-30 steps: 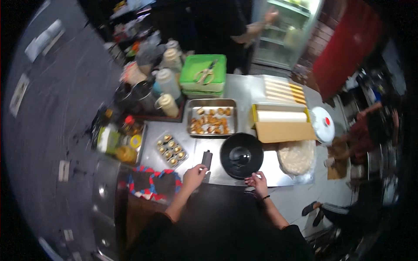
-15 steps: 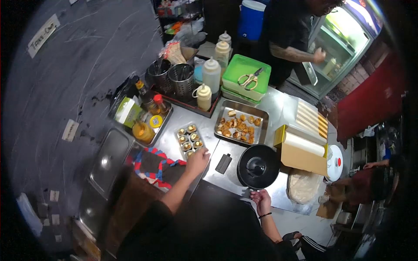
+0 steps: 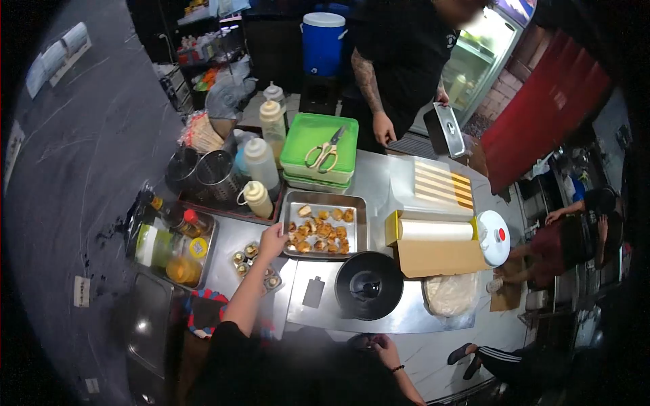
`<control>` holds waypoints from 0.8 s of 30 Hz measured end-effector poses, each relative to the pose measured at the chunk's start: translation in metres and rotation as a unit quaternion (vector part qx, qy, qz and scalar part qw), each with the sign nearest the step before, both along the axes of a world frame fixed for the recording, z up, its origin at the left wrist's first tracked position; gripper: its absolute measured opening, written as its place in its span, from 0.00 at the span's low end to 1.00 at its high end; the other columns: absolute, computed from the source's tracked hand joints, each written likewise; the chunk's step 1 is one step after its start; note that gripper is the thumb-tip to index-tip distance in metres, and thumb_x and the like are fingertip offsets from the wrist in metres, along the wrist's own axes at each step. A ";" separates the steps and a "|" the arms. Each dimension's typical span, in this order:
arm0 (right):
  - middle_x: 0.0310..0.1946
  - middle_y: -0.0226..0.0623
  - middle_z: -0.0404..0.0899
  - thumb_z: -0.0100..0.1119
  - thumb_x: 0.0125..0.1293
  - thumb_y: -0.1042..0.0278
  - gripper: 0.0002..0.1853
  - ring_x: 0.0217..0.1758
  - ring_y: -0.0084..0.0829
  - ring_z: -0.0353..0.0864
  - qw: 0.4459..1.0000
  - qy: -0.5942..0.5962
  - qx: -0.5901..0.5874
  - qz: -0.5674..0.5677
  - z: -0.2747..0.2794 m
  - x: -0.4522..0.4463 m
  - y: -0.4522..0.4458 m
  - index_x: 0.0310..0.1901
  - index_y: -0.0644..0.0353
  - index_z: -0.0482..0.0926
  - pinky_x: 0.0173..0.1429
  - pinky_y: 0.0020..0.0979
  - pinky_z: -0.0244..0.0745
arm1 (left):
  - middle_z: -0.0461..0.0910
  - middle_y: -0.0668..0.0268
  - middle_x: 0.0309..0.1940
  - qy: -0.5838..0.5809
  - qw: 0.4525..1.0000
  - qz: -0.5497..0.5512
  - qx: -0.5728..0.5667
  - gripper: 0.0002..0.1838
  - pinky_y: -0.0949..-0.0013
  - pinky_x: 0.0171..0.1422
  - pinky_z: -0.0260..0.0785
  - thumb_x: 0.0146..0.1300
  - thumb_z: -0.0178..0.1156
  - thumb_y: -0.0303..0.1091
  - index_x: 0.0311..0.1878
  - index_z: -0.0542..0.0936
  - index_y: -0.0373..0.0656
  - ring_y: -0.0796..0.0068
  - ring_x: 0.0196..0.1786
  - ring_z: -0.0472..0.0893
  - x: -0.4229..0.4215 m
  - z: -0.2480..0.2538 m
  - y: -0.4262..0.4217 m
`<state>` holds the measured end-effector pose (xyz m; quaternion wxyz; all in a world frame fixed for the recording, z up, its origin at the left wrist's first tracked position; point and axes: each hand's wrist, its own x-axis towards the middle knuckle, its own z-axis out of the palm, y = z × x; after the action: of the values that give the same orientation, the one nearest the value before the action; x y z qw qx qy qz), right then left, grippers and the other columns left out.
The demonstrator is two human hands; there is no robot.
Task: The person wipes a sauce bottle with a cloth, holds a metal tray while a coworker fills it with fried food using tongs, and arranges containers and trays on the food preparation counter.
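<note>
My left hand (image 3: pixel 273 242) is at the left rim of a metal tray (image 3: pixel 360 227) of browned, bite-sized food pieces (image 3: pixel 322 233). Its fingers are pinched together, with a small whitish bit at the tips that I cannot make out. Under that forearm, a clear tray of small filled rolls (image 3: pixel 252 257) is partly hidden. My right hand (image 3: pixel 387 353) is low, close to my body, its fingers curled by a small dark shape I cannot identify. A round black pan (image 3: pixel 369 285) stands beyond it, beside a flat dark rectangular object (image 3: pixel 313 292).
Scissors (image 3: pixel 326 149) lie on a green-lidded box (image 3: pixel 318 128). Squeeze bottles (image 3: pixel 261 164) and metal cylinders (image 3: pixel 217 174) stand back left. A wrap roll box (image 3: pixel 433 237) and a wrapped pale bundle (image 3: pixel 450 296) are at right. Across the table, a person (image 3: pixel 399 68) holds a metal container (image 3: pixel 445 130).
My left hand has moved from the tray of rolls to the metal tray's rim. My right hand has drawn back from the pan. The person opposite has turned towards the table.
</note>
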<state>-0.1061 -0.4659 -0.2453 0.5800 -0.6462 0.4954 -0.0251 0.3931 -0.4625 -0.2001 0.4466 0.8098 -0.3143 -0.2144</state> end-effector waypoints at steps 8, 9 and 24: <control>0.36 0.40 0.79 0.51 0.61 0.76 0.08 0.38 0.27 0.79 0.996 -0.016 0.080 -0.040 0.048 0.028 0.002 0.42 0.66 0.72 0.44 0.28 0.75 | 0.62 0.67 0.13 -0.023 0.991 0.128 -0.034 0.08 0.70 0.24 0.58 0.49 0.57 0.25 0.25 0.67 0.38 0.79 0.19 0.63 -0.037 0.069 0.033; 0.36 0.39 0.79 0.51 0.61 0.75 0.08 0.37 0.27 0.79 0.995 -0.047 0.080 -0.038 0.048 0.029 0.002 0.42 0.65 0.73 0.43 0.27 0.74 | 0.60 0.67 0.13 -0.033 0.989 0.132 -0.059 0.11 0.70 0.23 0.55 0.50 0.57 0.25 0.23 0.63 0.38 0.80 0.19 0.60 -0.041 0.074 0.035; 0.56 0.47 0.66 0.33 0.71 0.56 0.27 0.60 0.32 0.64 0.936 -0.087 -0.275 -0.201 0.219 -0.099 -0.013 0.61 0.71 0.58 0.64 0.30 0.55 | 0.64 0.58 0.12 -0.043 0.990 -0.138 0.008 0.13 0.66 0.21 0.59 0.52 0.61 0.32 0.23 0.67 0.36 0.67 0.14 0.66 -0.326 0.178 0.082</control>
<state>-0.2048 -0.4785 -0.0262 0.4030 -0.6627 0.5363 -0.3330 0.0666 -0.3809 -0.0225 0.3927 0.7707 -0.4398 -0.2417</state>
